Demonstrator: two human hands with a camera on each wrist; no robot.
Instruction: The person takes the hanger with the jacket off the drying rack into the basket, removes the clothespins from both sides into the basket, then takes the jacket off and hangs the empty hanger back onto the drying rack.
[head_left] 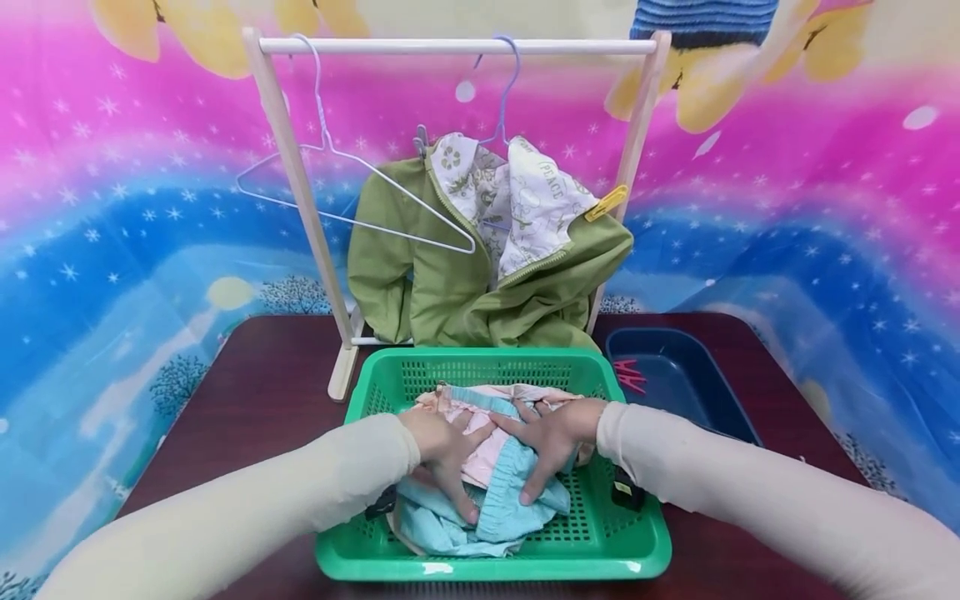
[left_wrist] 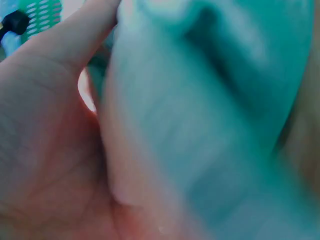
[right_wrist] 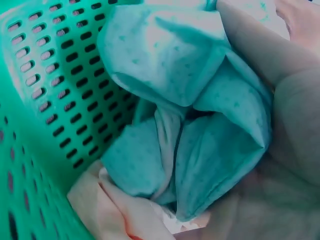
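Observation:
A heap of light blue cloth (head_left: pixel 517 479) and pale pink cloth (head_left: pixel 487 450) lies in a green plastic basket (head_left: pixel 495 569). My left hand (head_left: pixel 448 454) rests on the left of the heap, its fingers spread. To its right, my right hand (head_left: pixel 551 437) presses on the cloth with fingers also spread. In the left wrist view, blurred blue cloth (left_wrist: pixel 165 110) lies close against the palm. The right wrist view has crumpled blue cloth (right_wrist: pixel 220 155) beside the palm, and a peach-coloured piece (right_wrist: pixel 120 205) lower down. The undersides of the garments are hidden.
Behind the basket stands a wooden rack (head_left: pixel 450 47). It carries a bare hanger (head_left: pixel 375 225) and a green hooded jacket (head_left: pixel 442 283) with a yellow clip (head_left: pixel 607 202). A dark blue tray (head_left: pixel 675 367) holding red clips (head_left: pixel 630 375) sits at the right.

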